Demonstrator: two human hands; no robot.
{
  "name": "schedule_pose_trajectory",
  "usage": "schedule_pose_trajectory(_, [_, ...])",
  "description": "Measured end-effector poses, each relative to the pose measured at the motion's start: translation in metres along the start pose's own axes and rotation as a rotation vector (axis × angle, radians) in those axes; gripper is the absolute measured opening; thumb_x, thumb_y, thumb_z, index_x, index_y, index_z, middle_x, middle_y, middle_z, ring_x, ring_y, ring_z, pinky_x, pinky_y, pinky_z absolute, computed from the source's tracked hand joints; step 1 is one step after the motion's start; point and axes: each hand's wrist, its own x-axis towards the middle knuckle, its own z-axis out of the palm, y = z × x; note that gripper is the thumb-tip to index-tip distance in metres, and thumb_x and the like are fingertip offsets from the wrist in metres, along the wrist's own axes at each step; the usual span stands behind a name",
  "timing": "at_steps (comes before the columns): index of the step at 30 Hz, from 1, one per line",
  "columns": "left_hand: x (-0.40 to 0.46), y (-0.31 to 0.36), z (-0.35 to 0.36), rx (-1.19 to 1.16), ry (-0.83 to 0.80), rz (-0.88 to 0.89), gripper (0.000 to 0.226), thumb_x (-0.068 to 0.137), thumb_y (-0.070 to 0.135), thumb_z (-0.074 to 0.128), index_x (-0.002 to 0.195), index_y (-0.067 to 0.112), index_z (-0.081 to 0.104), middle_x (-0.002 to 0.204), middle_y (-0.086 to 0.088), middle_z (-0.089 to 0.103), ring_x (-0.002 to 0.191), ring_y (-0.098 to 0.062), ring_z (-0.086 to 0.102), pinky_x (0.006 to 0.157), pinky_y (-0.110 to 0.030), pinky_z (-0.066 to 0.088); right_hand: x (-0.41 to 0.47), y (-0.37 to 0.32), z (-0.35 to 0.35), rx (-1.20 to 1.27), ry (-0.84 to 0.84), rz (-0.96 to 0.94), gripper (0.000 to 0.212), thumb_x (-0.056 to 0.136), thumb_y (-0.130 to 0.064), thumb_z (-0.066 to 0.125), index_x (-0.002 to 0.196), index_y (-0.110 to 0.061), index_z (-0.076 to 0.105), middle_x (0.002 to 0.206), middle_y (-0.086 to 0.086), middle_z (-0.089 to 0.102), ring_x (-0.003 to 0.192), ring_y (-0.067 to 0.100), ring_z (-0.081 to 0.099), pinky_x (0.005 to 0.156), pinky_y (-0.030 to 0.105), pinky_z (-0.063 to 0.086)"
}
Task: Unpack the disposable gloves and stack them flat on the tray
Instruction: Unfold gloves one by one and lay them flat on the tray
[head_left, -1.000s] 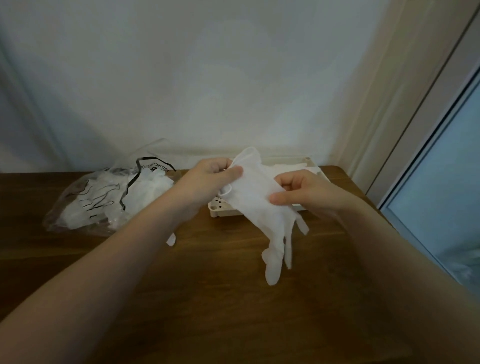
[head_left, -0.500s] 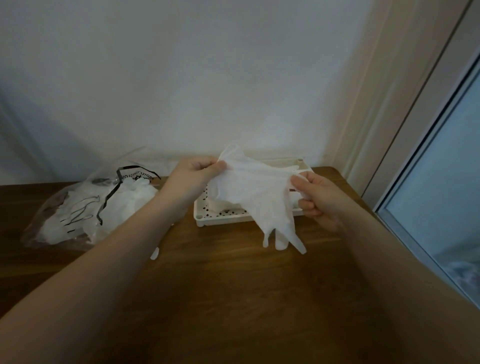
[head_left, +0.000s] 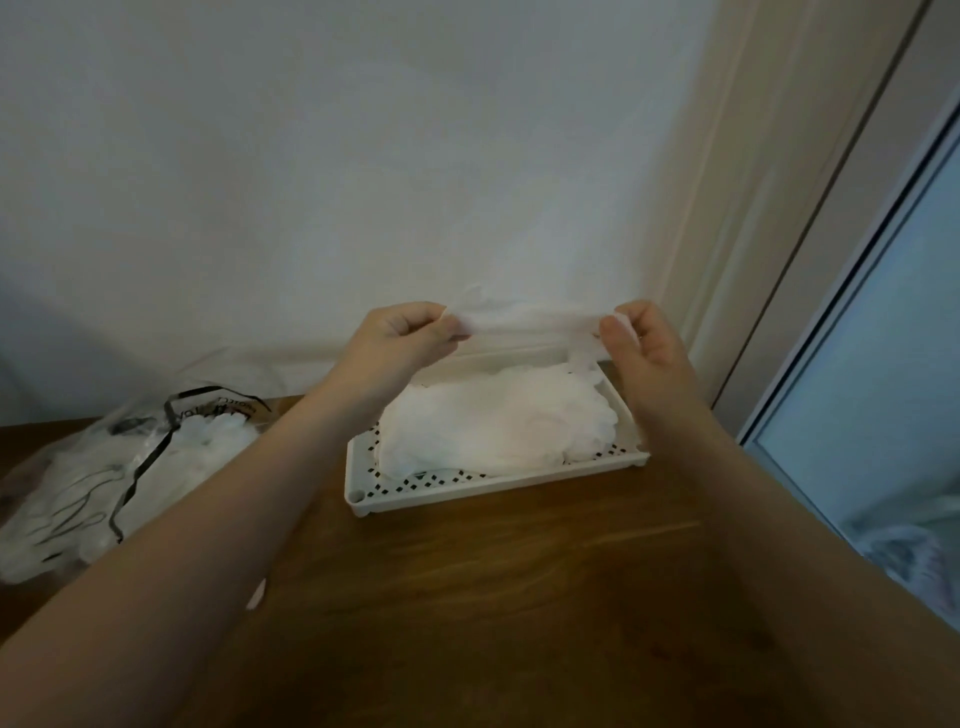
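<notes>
We are pinching the glove (head_left: 524, 318) at its edges, left hand (head_left: 400, 338) and right hand (head_left: 641, 343), above the tray (head_left: 363, 467); we are judging it flimsy, light, clingy.

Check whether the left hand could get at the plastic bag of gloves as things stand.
Probably yes, once freed: the left hand pinches one end of the glove stretched over the tray, the right hand the other. The plastic bag lies open on the table beside the left forearm, nothing between.
</notes>
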Motion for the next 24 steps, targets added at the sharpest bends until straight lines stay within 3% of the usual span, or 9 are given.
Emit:
schedule_pose_trajectory(2, [0.006, -0.007, -0.007, 0.115, 0.001, 0.023, 0.018, 0.09, 0.015, 0.059, 0.082, 0.022, 0.074, 0.09, -0.001, 0.069, 0.092, -0.015, 0.063, 0.09, -0.028, 0.044, 0.002, 0.003, -0.005, -0.031, -0.07, -0.012, 0.01, 0.096, -0.017, 0.05, 0.085, -0.016, 0.05, 0.097, -0.008, 0.063, 0.085, 0.009, 0.059, 0.076, 0.027, 0.049])
schedule_pose_trajectory(4, [0.006, -0.018, -0.011, 0.261, -0.018, 0.015, 0.029, 0.089, 0.006, 0.055, 0.082, 0.028, 0.072, 0.099, 0.007, 0.069, 0.096, -0.01, 0.061, 0.091, -0.028, 0.044, 0.002, 0.015, -0.005, -0.144, -0.188, 0.024, 0.009, 0.091, -0.016, 0.056, 0.083, -0.013, 0.053, 0.114, -0.015, 0.062, 0.102, 0.004, 0.058, 0.093, 0.03, 0.047])
schedule_pose_trajectory(6, [0.003, -0.031, -0.011, 0.47, -0.072, 0.01, 0.026, 0.091, 0.002, 0.049, 0.088, 0.02, 0.069, 0.113, 0.005, 0.066, 0.105, -0.009, 0.057, 0.094, -0.025, 0.041, 0.0, 0.033, -0.004, -0.345, -0.313, 0.114, 0.011, 0.087, -0.02, 0.062, 0.081, -0.015, 0.055, 0.125, -0.017, 0.054, 0.118, 0.007, 0.047, 0.106, 0.039, 0.036])
schedule_pose_trajectory(10, [-0.002, -0.053, -0.018, 0.933, -0.178, 0.106, 0.024, 0.093, 0.008, 0.044, 0.105, 0.004, 0.065, 0.124, -0.002, 0.06, 0.103, -0.013, 0.054, 0.087, -0.02, 0.036, -0.003, 0.05, -0.001, -0.625, -0.489, 0.245, 0.017, 0.088, -0.038, 0.06, 0.087, -0.021, 0.064, 0.139, -0.012, 0.045, 0.132, 0.015, 0.037, 0.112, 0.042, 0.023])
schedule_pose_trajectory(13, [-0.006, -0.057, -0.023, 1.004, -0.222, 0.124, 0.022, 0.092, 0.01, 0.046, 0.093, 0.005, 0.067, 0.132, 0.002, 0.054, 0.086, -0.005, 0.05, 0.084, -0.015, 0.03, 0.003, 0.047, 0.005, -0.835, -0.331, 0.24, 0.041, 0.095, -0.05, 0.038, 0.081, -0.021, 0.063, 0.116, -0.002, 0.061, 0.125, 0.024, 0.046, 0.115, 0.055, 0.01])
schedule_pose_trajectory(15, [-0.007, -0.059, -0.026, 1.014, -0.238, 0.107, 0.024, 0.093, 0.015, 0.046, 0.092, 0.007, 0.069, 0.138, 0.002, 0.05, 0.102, -0.006, 0.049, 0.09, -0.016, 0.028, 0.008, 0.04, 0.011, -0.978, -0.086, 0.205, 0.042, 0.097, -0.047, 0.032, 0.073, -0.021, 0.053, 0.095, 0.001, 0.058, 0.12, 0.032, 0.048, 0.114, 0.055, 0.01])
schedule_pose_trajectory(18, [-0.009, -0.065, -0.022, 1.006, -0.229, 0.08, 0.04, 0.098, 0.03, 0.04, 0.096, 0.003, 0.07, 0.134, -0.005, 0.052, 0.121, -0.014, 0.044, 0.091, -0.02, 0.029, 0.008, 0.03, 0.032, -0.954, 0.032, 0.024, 0.022, 0.099, -0.035, 0.037, 0.097, -0.018, 0.051, 0.118, 0.009, 0.053, 0.13, 0.033, 0.035, 0.114, 0.048, 0.017])
schedule_pose_trajectory(21, [-0.011, -0.074, -0.016, 1.062, -0.181, 0.076, 0.05, 0.098, 0.039, 0.035, 0.088, 0.004, 0.069, 0.122, -0.01, 0.059, 0.119, -0.02, 0.047, 0.102, -0.031, 0.031, 0.003, 0.032, 0.065, -0.889, -0.306, -0.13, 0.035, 0.099, -0.028, 0.041, 0.133, -0.019, 0.042, 0.143, 0.007, 0.04, 0.136, 0.027, 0.031, 0.113, 0.041, 0.023])
schedule_pose_trajectory(24, [-0.009, -0.084, -0.018, 1.15, -0.178, 0.024, 0.036, 0.098, 0.031, 0.039, 0.09, 0.008, 0.066, 0.134, -0.006, 0.052, 0.136, -0.019, 0.032, 0.112, -0.034, 0.02, 0.001, 0.056, 0.083, -1.047, -0.597, -0.047, 0.05, 0.102, -0.031, 0.029, 0.15, -0.027, 0.016, 0.159, 0.0, 0.009, 0.146, 0.023, 0.003, 0.117, 0.041, -0.001])
